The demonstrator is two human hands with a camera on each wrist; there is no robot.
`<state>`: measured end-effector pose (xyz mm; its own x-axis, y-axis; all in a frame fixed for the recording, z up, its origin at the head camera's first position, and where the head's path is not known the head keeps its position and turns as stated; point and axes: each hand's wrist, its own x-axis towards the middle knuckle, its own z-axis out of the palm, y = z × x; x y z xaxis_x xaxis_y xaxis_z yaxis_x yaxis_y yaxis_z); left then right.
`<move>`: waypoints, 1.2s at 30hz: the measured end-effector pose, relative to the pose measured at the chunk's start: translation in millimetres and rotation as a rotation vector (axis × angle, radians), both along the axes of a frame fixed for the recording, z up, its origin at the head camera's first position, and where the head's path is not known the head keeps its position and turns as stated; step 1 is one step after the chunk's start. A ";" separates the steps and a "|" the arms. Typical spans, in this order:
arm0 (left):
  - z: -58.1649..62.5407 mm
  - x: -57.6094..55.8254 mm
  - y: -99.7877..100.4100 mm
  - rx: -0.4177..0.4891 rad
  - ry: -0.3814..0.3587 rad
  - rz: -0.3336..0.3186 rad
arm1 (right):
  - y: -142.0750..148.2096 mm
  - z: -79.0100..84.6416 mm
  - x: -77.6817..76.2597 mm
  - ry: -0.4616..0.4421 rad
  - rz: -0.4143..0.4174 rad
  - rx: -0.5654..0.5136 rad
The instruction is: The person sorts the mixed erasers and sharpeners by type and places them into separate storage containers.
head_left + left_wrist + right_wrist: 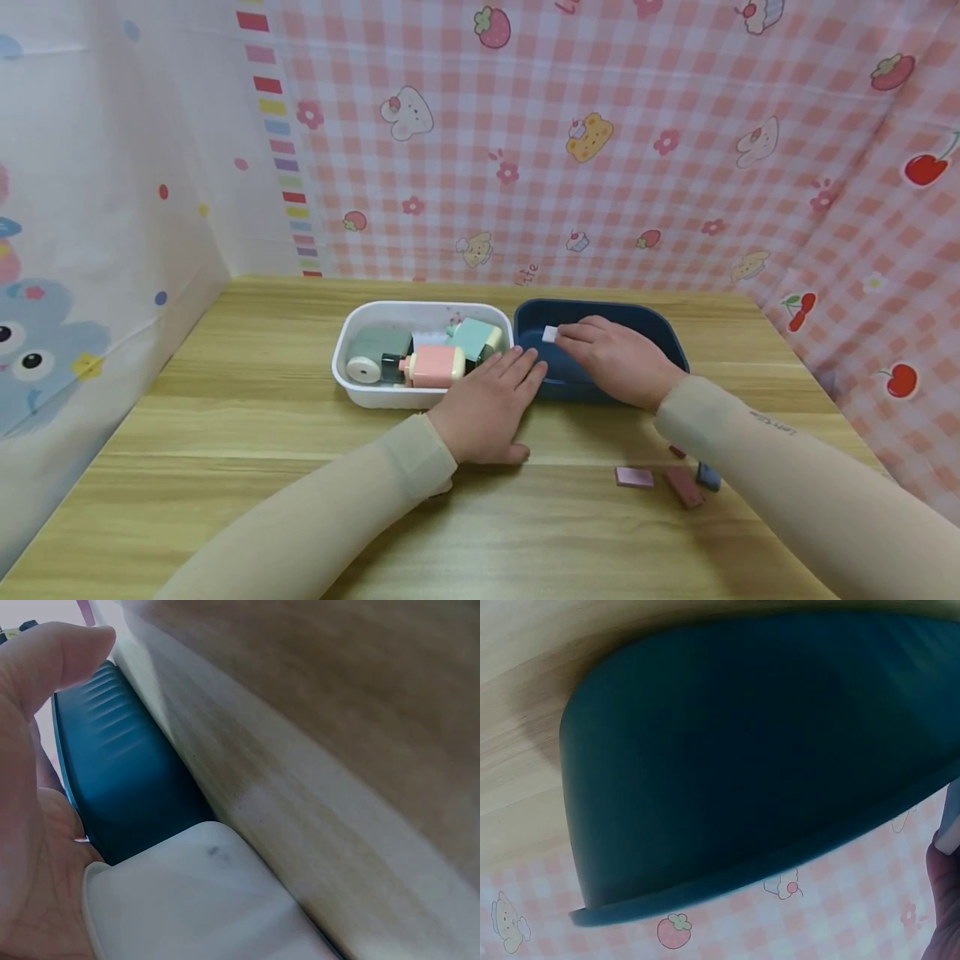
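Observation:
My right hand (618,358) pinches a small white block (551,334) over the inside of the dark blue bin (600,307). In the right wrist view the bin's outer wall (742,765) fills most of the picture, with part of the hand at the right edge. My left hand (491,408) lies with fingers extended across the near rims where the white bin (390,398) and the blue bin meet. Inside the white bin are a pink and cream bottle-shaped item (435,367), a mint green one (474,335) and a grey-green piece (382,343).
On the table to the right, under my right forearm, lie a pink block (634,477), a dark red block (684,487) and a blue-grey piece (708,476). A pink checked cloth (525,200) hangs behind the bins, with a white patterned cloth (112,208) at the left.

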<state>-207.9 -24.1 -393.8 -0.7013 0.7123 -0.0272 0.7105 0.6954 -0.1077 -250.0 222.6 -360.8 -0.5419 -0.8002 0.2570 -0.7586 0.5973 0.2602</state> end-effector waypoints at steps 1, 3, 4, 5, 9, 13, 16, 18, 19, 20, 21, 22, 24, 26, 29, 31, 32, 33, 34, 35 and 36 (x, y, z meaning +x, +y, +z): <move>0.0 0.1 0.3 0.001 0.000 -0.001 | -0.2 -0.3 -0.3 0.005 0.002 0.002; -0.1 0.1 0.3 0.002 0.003 -0.003 | -0.5 -0.7 -0.8 0.013 0.005 0.005; -0.3 -0.1 0.3 0.001 0.007 -0.004 | -0.4 -0.9 -1.1 0.016 0.006 0.006; -0.3 0.2 0.2 0.000 0.008 -0.005 | -0.3 -1.1 -1.5 0.019 0.007 0.008; -0.5 0.1 -0.1 -0.001 0.018 -0.009 | 0.0 -0.4 -2.9 0.024 0.004 0.019; -0.2 0.0 0.1 0.001 0.023 -0.012 | 0.7 1.7 -4.9 0.025 0.000 0.028; -0.2 -0.2 0.0 0.005 0.024 -0.012 | 1.3 3.9 -7.6 0.023 -0.009 0.030; -0.1 -0.2 0.0 0.007 0.024 -0.010 | 1.7 5.3 -9.9 0.022 -0.019 0.035; 0.0 -0.1 -0.1 0.008 0.024 -0.009 | 1.9 5.8 -11.2 0.020 -0.024 0.040; 0.0 -0.1 0.0 0.008 0.025 -0.008 | 2.1 6.5 -12.3 0.016 -0.028 0.043; -0.1 -0.2 0.2 0.008 0.026 -0.008 | 2.3 7.2 -13.5 0.012 -0.032 0.050; -0.2 -0.2 0.3 0.007 0.026 -0.007 | 2.4 7.6 -14.6 0.009 -0.036 0.058; -0.3 -0.2 0.6 0.004 0.025 -0.005 | 2.8 9.0 -16.1 -0.006 -0.048 0.073; -0.5 -0.4 0.9 0.002 0.024 -0.003 | 2.9 10.6 -17.6 -0.024 -0.063 0.087; -0.4 -0.5 0.9 0.001 0.020 0.000 | 2.4 13.1 -19.2 -0.047 -0.086 0.104; -0.2 -0.4 0.5 0.002 0.021 -0.001 | 2.2 13.9 -20.4 -0.058 -0.102 0.115; -0.2 -0.2 0.3 0.004 0.024 -0.002 | 2.1 14.3 -20.8 -0.061 -0.107 0.121; -0.1 0.0 0.2 0.005 0.024 -0.003 | 2.0 14.7 -20.9 -0.064 -0.111 0.127; -0.1 0.2 0.1 0.007 0.023 -0.003 | 2.0 14.9 -20.9 -0.068 -0.116 0.132; -0.1 0.4 0.1 0.009 0.022 -0.004 | 1.7 15.2 -20.8 -0.074 -0.121 0.137; -0.3 0.5 0.2 0.009 0.022 -0.004 | 1.3 15.6 -20.7 -0.079 -0.125 0.141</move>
